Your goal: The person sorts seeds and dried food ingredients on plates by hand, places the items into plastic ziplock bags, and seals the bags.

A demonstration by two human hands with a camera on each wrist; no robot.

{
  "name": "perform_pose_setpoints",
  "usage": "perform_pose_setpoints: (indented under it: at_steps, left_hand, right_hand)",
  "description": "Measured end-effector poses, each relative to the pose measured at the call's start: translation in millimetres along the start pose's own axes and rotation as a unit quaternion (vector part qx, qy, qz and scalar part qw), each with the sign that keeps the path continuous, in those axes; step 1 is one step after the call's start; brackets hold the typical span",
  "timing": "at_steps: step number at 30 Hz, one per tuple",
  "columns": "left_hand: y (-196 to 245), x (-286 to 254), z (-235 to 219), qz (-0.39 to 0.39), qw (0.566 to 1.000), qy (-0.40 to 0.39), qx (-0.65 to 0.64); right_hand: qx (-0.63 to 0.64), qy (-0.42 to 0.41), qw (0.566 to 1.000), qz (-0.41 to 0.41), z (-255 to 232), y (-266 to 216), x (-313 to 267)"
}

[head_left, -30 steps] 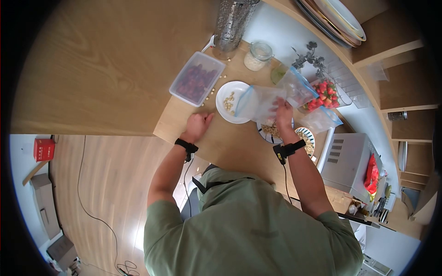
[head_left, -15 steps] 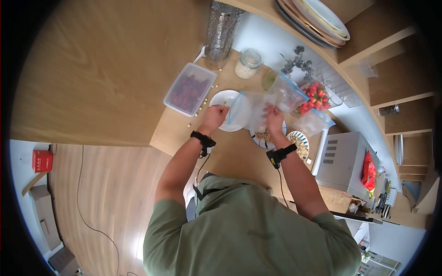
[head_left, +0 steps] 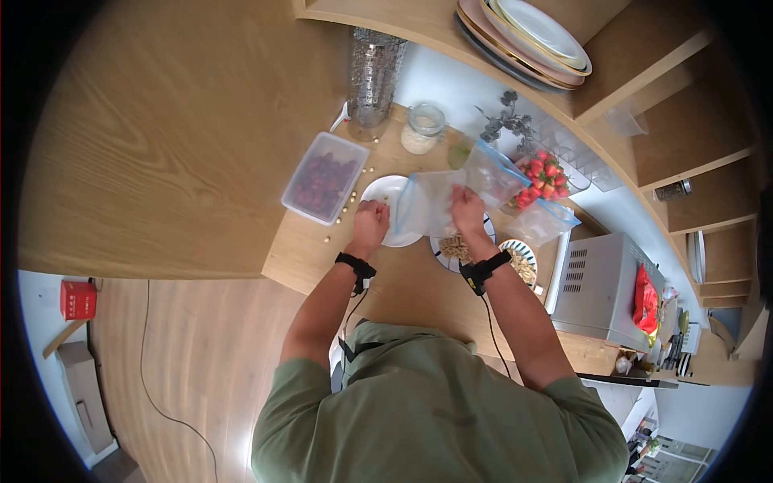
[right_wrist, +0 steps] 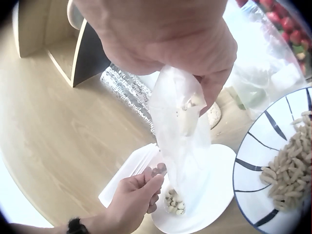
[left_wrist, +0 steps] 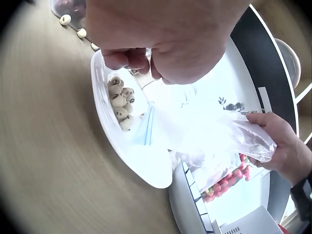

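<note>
Over the left edge of a white plate (head_left: 408, 228) is my left hand (head_left: 370, 225), fingers and thumb curled together. A small pale seed appears between its fingertips in the left wrist view, partly hidden. Round pale seeds (left_wrist: 121, 101) lie in the plate beneath. My right hand (head_left: 469, 211) grips the gathered end of a clear zip bag (head_left: 435, 193), whose blue-edged mouth lies over the plate. In the right wrist view a few pale pieces (right_wrist: 189, 103) show inside the bag near the right fingers.
A lidded box of dark red fruit (head_left: 324, 179) stands left, with loose seeds beside it. Behind are a glass jar (head_left: 423, 129) and a patterned cylinder (head_left: 374, 80). Strawberries (head_left: 544, 177), filled bags (head_left: 493, 173) and two bowls (head_left: 522, 262) of pale pieces are at the right.
My left hand has come from the bare tabletop, left of the plate, to the plate's edge, its fingers now drawn together. My right hand still grips the bag.
</note>
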State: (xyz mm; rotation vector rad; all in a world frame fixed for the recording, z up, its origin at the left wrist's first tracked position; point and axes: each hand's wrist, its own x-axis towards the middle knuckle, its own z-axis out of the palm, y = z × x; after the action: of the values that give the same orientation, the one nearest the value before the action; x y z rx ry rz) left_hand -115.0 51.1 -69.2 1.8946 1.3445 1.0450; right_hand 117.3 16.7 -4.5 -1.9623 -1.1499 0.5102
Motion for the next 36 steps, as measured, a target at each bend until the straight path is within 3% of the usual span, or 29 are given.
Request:
perform_pose_setpoints:
  at_steps: [3,5,9,12,14,15,17,18,20,23,27,29,30,32,36]
  left_hand:
    - [6.2,-1.7,-7.3,-0.01,0.998,0.026,-0.055]
    - [6.9,0.6,-6.8,-0.013,0.996,0.004,-0.087]
    - [1.9,6.8,-6.1,-0.035,0.995,-0.034,-0.083]
    - [-0.4,7.6,-7.6,-0.001,0.996,-0.082,-0.026]
    - [6.2,2.3,-7.2,0.084,0.991,-0.094,0.043]
    - [9.3,2.7,-6.2,0.085,0.991,-0.096,0.042]
    - [19.0,2.0,-6.1,0.118,0.969,-0.191,0.107]
    - [21.2,1.4,-3.7,0.118,0.968,-0.193,0.106]
    - [22.9,0.1,1.0,0.08,0.948,-0.247,0.184]
    - [17.4,-2.6,10.3,0.077,0.94,-0.254,0.214]
    - [13.9,-6.0,16.6,0.092,0.937,-0.248,0.227]
    - [12.0,-8.2,17.5,0.106,0.936,-0.244,0.231]
    - [11.0,-9.0,17.6,0.106,0.935,-0.246,0.231]
    - [14.2,-9.7,15.6,0.109,0.938,-0.232,0.234]
    - [14.2,-7.2,15.7,0.093,0.938,-0.243,0.23]
  right_hand:
    - [-0.005,-0.019,1.0,0.011,-2.8,-4.9,0.4]
    - [0.053,-0.054,0.994,0.08,-4.8,-7.6,-1.7]
    - [0.102,-0.084,0.982,0.136,-12.5,4.2,-3.5]
    - [0.079,-0.074,0.992,0.065,-15.7,28.7,-4.5]
    - [0.126,-0.089,0.975,0.16,-22.6,23.3,-11.4]
    - [0.126,-0.087,0.975,0.162,-24.9,20.1,-12.4]
    - [0.287,-0.071,0.915,0.274,-27.9,23.6,-13.3]
    - [0.287,-0.07,0.915,0.276,-29.0,25.1,-14.4]
    - [0.48,-0.08,0.828,0.277,-31.0,28.0,-16.7]
    - [0.485,-0.116,0.841,0.212,-35.3,19.3,-37.6]
    - [0.445,-0.105,0.869,0.188,-24.7,20.6,-52.9]
    - [0.376,-0.091,0.912,0.134,-26.2,15.4,-55.5]
    - [0.377,-0.09,0.912,0.136,-25.1,12.1,-54.7]
    - [0.238,-0.055,0.964,0.106,-23.3,4.1,-50.2]
    - [0.191,-0.034,0.98,0.041,-21.9,-8.8,-42.9]
